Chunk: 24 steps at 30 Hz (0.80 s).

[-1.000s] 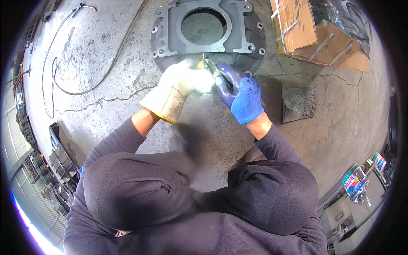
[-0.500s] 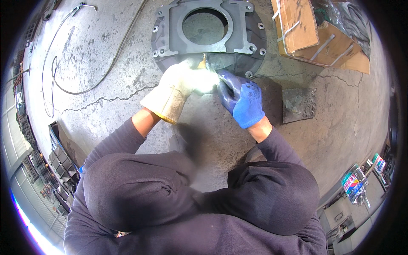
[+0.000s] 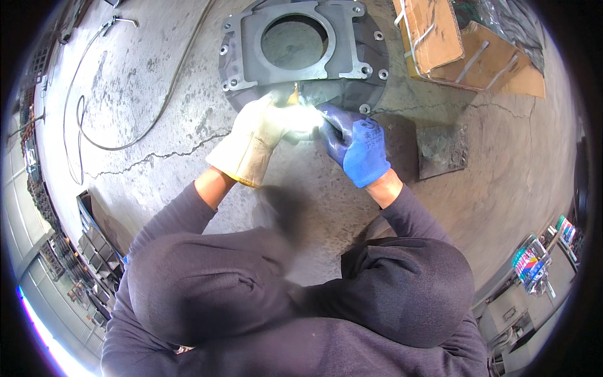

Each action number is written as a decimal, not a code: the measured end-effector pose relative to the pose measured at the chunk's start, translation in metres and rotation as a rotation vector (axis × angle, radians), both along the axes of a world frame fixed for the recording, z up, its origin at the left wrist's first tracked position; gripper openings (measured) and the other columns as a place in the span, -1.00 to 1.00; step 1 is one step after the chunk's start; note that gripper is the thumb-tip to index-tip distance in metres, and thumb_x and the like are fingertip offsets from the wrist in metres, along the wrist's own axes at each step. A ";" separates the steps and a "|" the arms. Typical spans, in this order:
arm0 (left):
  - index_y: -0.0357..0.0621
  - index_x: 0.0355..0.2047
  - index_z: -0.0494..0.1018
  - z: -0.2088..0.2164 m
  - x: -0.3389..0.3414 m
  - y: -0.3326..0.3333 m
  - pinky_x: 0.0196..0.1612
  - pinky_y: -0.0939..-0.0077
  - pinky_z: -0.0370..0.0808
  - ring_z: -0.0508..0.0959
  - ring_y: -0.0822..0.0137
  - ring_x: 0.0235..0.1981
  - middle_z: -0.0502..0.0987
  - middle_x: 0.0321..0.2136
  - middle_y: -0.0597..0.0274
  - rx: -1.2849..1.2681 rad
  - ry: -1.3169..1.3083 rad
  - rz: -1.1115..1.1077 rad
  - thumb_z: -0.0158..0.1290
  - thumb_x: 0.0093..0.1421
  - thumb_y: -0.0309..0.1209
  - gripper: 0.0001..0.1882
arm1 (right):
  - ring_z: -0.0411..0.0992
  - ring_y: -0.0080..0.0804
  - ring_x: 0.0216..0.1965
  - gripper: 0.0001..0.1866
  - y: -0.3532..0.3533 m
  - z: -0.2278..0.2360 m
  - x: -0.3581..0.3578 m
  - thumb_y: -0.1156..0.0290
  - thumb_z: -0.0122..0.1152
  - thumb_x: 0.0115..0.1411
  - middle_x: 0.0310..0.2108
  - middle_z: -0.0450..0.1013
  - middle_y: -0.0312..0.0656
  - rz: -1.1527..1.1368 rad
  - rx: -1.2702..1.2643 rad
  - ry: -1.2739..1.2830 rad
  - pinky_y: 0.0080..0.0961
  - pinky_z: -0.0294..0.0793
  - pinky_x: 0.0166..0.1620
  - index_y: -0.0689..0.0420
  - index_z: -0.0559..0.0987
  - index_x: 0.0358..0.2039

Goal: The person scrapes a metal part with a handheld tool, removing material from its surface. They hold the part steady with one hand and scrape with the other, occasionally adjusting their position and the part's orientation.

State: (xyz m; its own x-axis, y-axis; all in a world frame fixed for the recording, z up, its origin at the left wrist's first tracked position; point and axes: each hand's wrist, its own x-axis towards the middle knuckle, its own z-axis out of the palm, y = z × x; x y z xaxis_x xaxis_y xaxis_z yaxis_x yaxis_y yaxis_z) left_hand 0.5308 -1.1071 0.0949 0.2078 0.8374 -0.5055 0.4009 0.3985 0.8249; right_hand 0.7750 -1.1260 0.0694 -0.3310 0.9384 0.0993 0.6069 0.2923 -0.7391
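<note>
A round dark-grey metal casting (image 3: 247, 50) lies on the floor, with a large round opening and bolt holes at its rim. My left hand (image 3: 257, 125), in a cream glove with a yellow-edged cuff, is at its near edge. My right hand (image 3: 358, 141), in a blue glove with a dark coated palm, is closed beside it, its fingertips pinched toward the left hand. Strong glare washes out the left fingers and whatever lies between the hands. A small tan piece (image 3: 293, 95) sticks up by the left fingers; its kind is unclear.
A cardboard box (image 3: 433, 38) with white straps stands at the far right. A flat dark square plate (image 3: 443, 151) lies right of my hands. At the left, a hose (image 3: 116, 149) curls across the cracked concrete floor (image 3: 163, 182). Metal bins (image 3: 100, 251) stand at lower left.
The whole view has shifted slightly, with the casting a little farther left and higher. Both hands keep nearly the same pose at its near edge.
</note>
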 end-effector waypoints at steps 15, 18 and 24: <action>-0.31 -0.02 0.65 0.035 0.019 0.008 -0.37 0.62 0.59 0.67 0.51 -0.35 0.72 -0.29 0.27 -0.236 -0.135 0.235 0.39 0.29 -0.30 -0.63 | 0.67 0.03 -0.28 -0.65 0.001 0.010 0.000 0.41 0.38 0.29 -0.24 0.68 0.04 0.010 -0.080 -0.009 -0.19 0.63 -0.24 0.06 0.69 0.10; -0.27 -0.03 0.66 0.033 0.020 0.009 -0.37 0.63 0.59 0.65 0.53 -0.35 0.71 -0.30 0.30 -0.240 -0.125 0.235 0.41 0.26 -0.26 -0.62 | 0.67 0.05 -0.27 -0.65 0.003 0.011 -0.002 0.42 0.36 0.30 -0.23 0.68 0.04 0.021 -0.058 -0.015 -0.17 0.64 -0.22 0.07 0.69 0.10; -0.20 -0.03 0.68 0.037 0.022 0.007 -0.35 0.63 0.57 0.62 0.57 -0.35 0.69 -0.31 0.36 -0.235 -0.146 0.262 0.44 0.23 -0.22 -0.60 | 0.68 0.07 -0.23 -0.64 0.008 0.012 -0.002 0.41 0.35 0.31 -0.19 0.68 0.08 0.059 -0.064 -0.048 -0.17 0.65 -0.19 0.08 0.69 0.11</action>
State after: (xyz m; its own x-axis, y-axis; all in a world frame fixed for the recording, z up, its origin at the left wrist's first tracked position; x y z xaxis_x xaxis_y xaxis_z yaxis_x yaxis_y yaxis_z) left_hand 0.5523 -1.0997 0.1319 0.0863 0.7366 -0.6708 0.1450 0.6569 0.7399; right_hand 0.7730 -1.1182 0.0811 -0.3888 0.9210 0.0226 0.6250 0.2817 -0.7280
